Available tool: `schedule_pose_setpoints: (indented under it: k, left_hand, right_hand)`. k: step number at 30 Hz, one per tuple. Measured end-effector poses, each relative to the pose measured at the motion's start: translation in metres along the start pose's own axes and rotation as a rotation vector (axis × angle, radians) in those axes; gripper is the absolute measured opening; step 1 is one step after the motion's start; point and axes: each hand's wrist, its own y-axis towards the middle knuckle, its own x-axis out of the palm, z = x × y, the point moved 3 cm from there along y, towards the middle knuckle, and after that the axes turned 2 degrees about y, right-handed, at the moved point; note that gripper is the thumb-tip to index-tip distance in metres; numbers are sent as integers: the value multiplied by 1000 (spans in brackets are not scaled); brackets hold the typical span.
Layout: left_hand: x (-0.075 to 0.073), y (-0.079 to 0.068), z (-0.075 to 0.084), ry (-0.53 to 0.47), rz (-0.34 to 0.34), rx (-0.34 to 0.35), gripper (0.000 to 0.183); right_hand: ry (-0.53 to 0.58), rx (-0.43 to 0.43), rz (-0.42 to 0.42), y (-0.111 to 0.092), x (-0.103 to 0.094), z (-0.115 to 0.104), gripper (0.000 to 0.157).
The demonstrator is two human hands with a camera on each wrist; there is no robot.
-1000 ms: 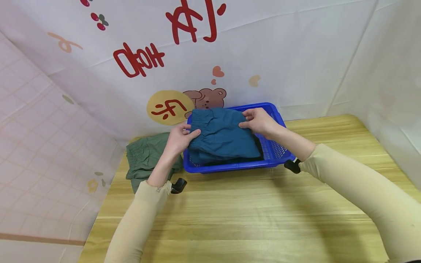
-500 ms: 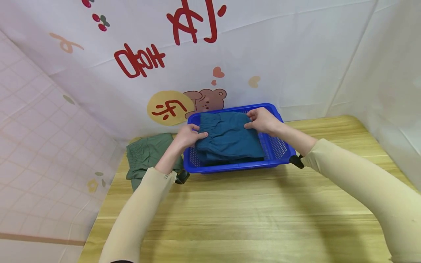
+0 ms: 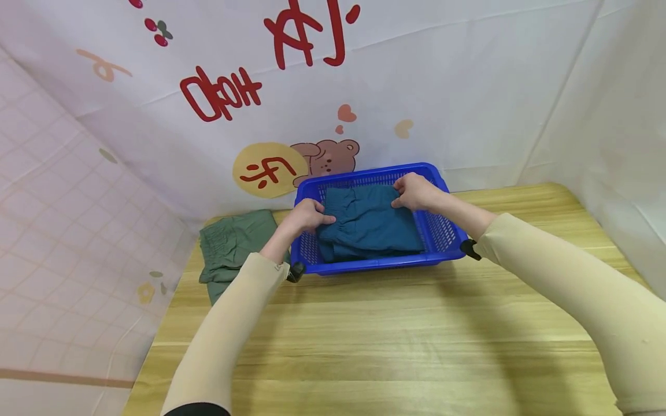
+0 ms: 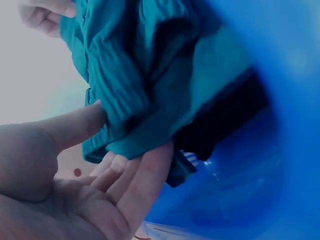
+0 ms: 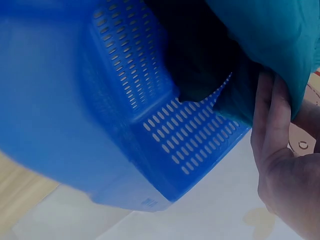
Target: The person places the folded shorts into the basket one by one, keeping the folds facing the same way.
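Note:
Folded teal shorts (image 3: 372, 219) with a gathered elastic waistband lie inside a blue plastic basket (image 3: 374, 264). My left hand (image 3: 306, 216) pinches the waistband end, thumb on top and fingers beneath, as the left wrist view shows with the shorts' waistband (image 4: 120, 95). At the far right corner of the cloth, my right hand (image 3: 416, 192) grips its edge; in the right wrist view the fingers (image 5: 272, 115) lie under the teal fabric (image 5: 280, 35). Dark cloth (image 5: 200, 55) sits below the shorts in the basket.
Folded green shorts (image 3: 234, 245) lie on the wooden table (image 3: 395, 341) left of the basket, partly behind my left forearm. A white printed backdrop (image 3: 468, 104) stands right behind the basket. Perforated basket walls (image 5: 130, 65) rise around the cloth.
Both hands have moved slightly right with the teal shorts and lowered them into the basket. The basket's back rim, covered before, now shows. The green shorts have stayed put.

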Motion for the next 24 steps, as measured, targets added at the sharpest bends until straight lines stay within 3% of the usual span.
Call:
schedule_pose_setpoints:
  k: [5,13,18,24]
  left_hand:
    - [8,3,-7,101,-19,-15,61]
    - [11,4,-8,161,-60,-14,69]
    - [12,1,-10,175,-69,35,81]
    - [18,0,-13,212,-50,124,95]
  right_hand:
    - [-55,5,-51,1,4,-2,59]
    - [-55,-13,-103,-1,4,2,72]
    - [-21,-54,-172,-5,3,4,87]
    - [-83,-115,-276,-8,7,4,103]
